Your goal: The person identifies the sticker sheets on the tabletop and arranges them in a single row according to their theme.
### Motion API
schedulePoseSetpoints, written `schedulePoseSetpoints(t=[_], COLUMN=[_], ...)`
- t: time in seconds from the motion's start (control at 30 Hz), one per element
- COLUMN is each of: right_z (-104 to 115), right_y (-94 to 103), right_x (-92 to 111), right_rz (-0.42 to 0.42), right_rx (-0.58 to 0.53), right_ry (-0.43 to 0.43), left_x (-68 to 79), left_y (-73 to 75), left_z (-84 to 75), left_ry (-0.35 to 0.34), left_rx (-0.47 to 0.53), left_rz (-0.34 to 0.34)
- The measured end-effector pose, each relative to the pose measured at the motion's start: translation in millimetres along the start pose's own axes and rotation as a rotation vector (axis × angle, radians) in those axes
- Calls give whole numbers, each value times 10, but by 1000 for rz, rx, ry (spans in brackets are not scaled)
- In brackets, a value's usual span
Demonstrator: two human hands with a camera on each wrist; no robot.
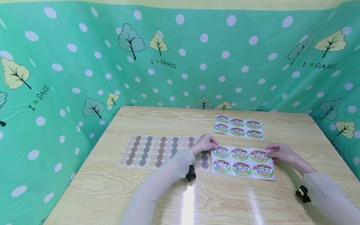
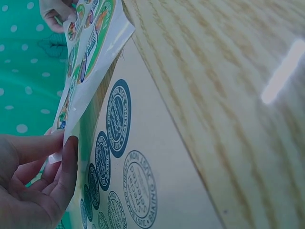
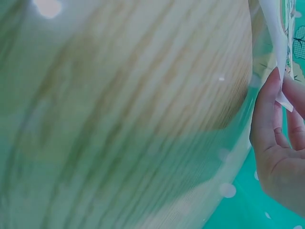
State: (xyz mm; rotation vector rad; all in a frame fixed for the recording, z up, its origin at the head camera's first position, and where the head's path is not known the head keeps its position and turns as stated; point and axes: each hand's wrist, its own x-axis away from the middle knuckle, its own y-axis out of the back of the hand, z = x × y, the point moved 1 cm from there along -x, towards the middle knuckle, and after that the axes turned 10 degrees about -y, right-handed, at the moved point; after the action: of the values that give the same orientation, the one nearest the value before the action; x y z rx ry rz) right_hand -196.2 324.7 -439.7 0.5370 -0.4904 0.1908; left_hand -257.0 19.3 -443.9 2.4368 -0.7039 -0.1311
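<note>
A white sheet of oval fruit stickers point(image 1: 241, 157) is held between both hands, tilted up off the table in the wrist views. My left hand point(image 1: 206, 143) pinches its upper left corner between thumb and fingers; the left wrist view shows the same left hand point(image 2: 38, 179) at the sheet's edge. At the upper right corner, my right hand point(image 1: 281, 153) pinches the sheet, and in the right wrist view the right hand point(image 3: 281, 138) has thumb and fingers on that corner. Just left of it lies a beige sheet of round stickers point(image 2: 167, 157), partly hidden under the left hand and forearm.
Behind the held sheet, a second sheet of oval fruit stickers point(image 1: 239, 127) lies flat. More beige sheets with round stickers point(image 1: 137, 151) lie side by side on the left of the wooden table point(image 1: 92, 193). A green patterned cloth point(image 1: 180, 62) hangs along the back and left.
</note>
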Motion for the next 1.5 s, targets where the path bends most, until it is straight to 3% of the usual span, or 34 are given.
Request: schedulePoseSetpoints(t=[0.57, 1.13, 1.5], right_z=[24, 37, 63], right_y=[-48, -103, -114], right_x=[-27, -26, -18], right_rz=[-60, -136, -153], right_rx=[77, 242, 318], right_ry=[12, 116, 155], left_x=[-16, 20, 7], left_y=[-24, -44, -74], left_z=[-2, -39, -61], left_ry=[-26, -56, -18], left_rx=[-63, -148, -187], left_rz=[-8, -7, 3])
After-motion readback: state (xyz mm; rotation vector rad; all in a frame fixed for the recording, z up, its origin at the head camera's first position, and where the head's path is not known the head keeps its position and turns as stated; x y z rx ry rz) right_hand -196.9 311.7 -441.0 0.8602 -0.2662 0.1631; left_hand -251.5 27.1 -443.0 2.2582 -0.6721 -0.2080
